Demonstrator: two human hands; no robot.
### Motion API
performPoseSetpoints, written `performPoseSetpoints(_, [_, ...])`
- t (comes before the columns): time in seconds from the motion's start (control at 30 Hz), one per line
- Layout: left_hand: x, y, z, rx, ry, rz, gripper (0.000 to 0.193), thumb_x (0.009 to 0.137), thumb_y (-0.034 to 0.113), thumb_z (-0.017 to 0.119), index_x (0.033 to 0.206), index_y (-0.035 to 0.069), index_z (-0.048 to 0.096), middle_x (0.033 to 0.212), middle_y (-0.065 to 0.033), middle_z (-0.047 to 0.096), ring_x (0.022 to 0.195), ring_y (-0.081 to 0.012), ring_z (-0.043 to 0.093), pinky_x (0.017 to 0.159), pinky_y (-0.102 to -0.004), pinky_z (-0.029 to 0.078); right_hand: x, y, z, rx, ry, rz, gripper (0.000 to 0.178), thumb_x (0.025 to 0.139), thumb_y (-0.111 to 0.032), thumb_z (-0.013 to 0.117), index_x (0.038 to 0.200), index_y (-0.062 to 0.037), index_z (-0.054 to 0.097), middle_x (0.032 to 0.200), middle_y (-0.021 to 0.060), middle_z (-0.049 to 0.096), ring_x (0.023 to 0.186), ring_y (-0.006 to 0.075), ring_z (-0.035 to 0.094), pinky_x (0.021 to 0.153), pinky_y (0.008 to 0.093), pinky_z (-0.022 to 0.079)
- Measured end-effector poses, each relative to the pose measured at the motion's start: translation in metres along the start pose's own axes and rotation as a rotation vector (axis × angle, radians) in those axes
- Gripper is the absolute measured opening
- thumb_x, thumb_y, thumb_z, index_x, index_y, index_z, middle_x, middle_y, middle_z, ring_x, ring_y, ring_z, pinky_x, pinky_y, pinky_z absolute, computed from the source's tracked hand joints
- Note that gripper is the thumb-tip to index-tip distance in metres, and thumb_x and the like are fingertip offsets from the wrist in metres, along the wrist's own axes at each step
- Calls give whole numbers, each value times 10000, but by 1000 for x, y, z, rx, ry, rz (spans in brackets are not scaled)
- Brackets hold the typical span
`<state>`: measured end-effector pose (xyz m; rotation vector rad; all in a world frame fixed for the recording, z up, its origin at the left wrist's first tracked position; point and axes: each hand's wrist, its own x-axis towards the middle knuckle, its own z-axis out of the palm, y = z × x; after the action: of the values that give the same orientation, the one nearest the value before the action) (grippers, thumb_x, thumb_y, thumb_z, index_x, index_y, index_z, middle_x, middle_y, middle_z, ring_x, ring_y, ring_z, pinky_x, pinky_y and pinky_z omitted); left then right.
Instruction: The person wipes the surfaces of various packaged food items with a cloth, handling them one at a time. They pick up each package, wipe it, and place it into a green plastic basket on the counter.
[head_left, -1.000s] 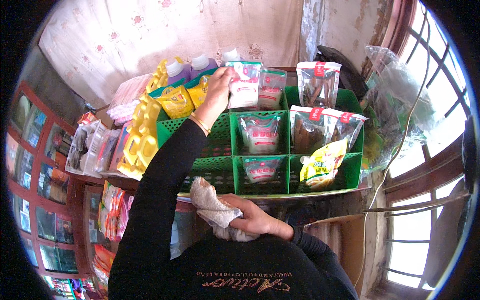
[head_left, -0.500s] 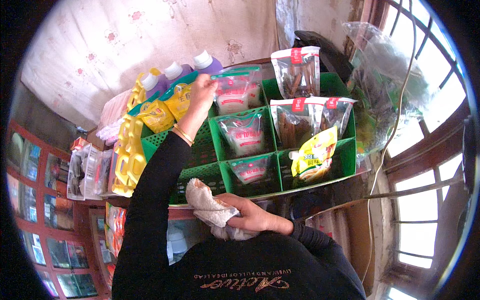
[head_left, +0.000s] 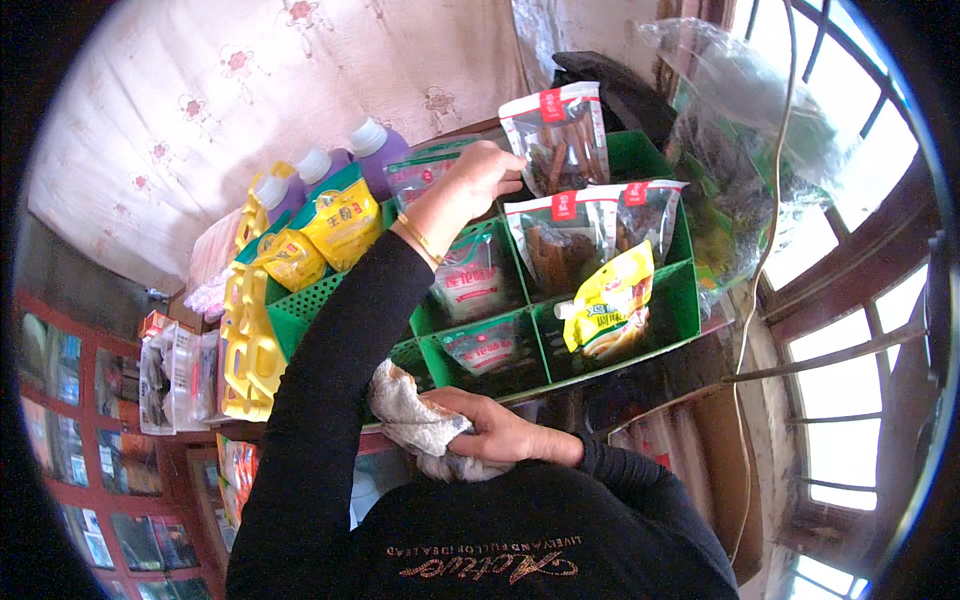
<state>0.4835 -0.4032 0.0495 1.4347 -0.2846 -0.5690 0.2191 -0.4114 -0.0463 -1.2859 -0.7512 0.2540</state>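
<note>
My left hand [head_left: 480,183] reaches across a green divided plastic crate [head_left: 462,396], its fingers drawn together at the left edge of a clear pouch of brown bark sticks [head_left: 560,150]. That pouch stands upright in the far right part. More pouches of bark sticks [head_left: 565,240] stand nearer, behind a yellow spouted pouch [head_left: 612,305]. Pink-printed bags of white granules [head_left: 470,280] fill the middle column; my left forearm partly hides one at the back. My right hand [head_left: 490,428] is closed around a crumpled white cloth [head_left: 405,410], low in front of my body.
Yellow bags [head_left: 345,220] and purple bottles with white caps [head_left: 370,140] stand at the left, beside a yellow plastic basket [head_left: 245,350]. A white bin [head_left: 165,380] sits farther left. At right are clear plastic bags [head_left: 740,130], a hanging cable [head_left: 765,260] and a barred window [head_left: 840,400].
My left hand has moved right, from a bag of white granules to the far pouch of bark sticks. My right hand still holds the cloth. The whole view has shifted slightly.
</note>
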Motion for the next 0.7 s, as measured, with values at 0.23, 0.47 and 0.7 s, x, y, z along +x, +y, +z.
performPoseSetpoints(0.23, [14, -7, 24, 76, 45, -76, 199, 847, 104, 624, 1033, 39, 597, 928, -83, 634, 763, -223, 632, 630, -377, 561, -9, 2, -10, 2, 28, -15, 554, 790, -42, 600, 1318, -12, 433, 1326, 160, 447, 1245, 280, 426, 1043, 365, 319])
performPoseSetpoints(0.47, [39, -25, 5, 486, 44, 49, 234, 903, 242, 589, 1009, 35, 620, 868, -37, 645, 696, -143, 628, 575, -293, 545, -6, 2, -7, 43, -5, -42, 567, 788, -45, 606, 1325, -15, 424, 1329, 148, 447, 1253, 262, 414, 1054, 357, 303])
performPoseSetpoints(0.7, [-9, 50, 9, 92, 175, 484, 241, 922, 213, 570, 915, -15, 648, 770, -3, 625, 664, -56, 543, 599, -217, 431, -6, 0, -4, 27, 46, 36, 554, 802, -48, 595, 1325, -10, 417, 1285, 130, 484, 1221, 232, 444, 1031, 347, 332])
